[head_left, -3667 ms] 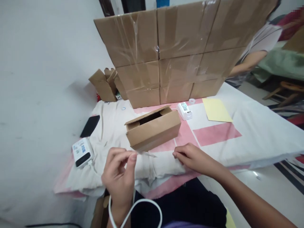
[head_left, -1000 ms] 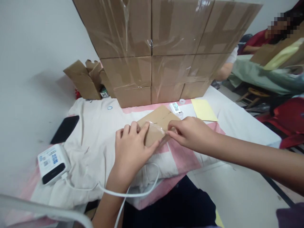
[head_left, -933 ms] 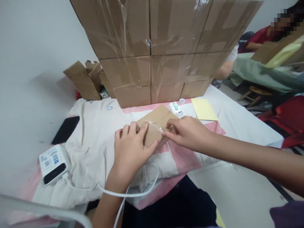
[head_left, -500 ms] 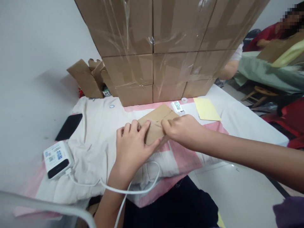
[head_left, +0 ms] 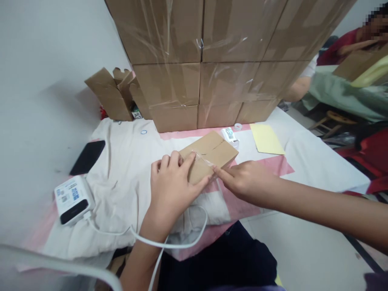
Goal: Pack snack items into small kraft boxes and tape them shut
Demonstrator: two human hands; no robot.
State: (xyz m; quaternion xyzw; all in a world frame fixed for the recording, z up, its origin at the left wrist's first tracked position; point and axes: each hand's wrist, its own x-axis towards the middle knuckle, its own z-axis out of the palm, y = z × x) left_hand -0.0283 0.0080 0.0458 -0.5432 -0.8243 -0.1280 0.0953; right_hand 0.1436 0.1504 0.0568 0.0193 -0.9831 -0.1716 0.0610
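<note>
A small brown cardboard box lies on the cloth-covered table, with a strip of clear tape across its top. My left hand holds the box from its left end, the index fingertip by the tape and the thumb along the near edge. At the near right edge is my right hand. Its index fingertip touches the end of the tape, while the other fingers are curled under. Just behind the box sits a small white object with a greenish panel, beside a small whitish ring.
Stacked cartons wrapped in clear film rise behind. An opened carton stands left of them. A black flat item and a white device with a cable lie left; a yellow sheet right. Another person sits at a far table.
My right hand has drawn back slightly toward me, from a fist over the box top to an index finger at its edge. More of the box and tape now shows. The view has shifted slightly.
</note>
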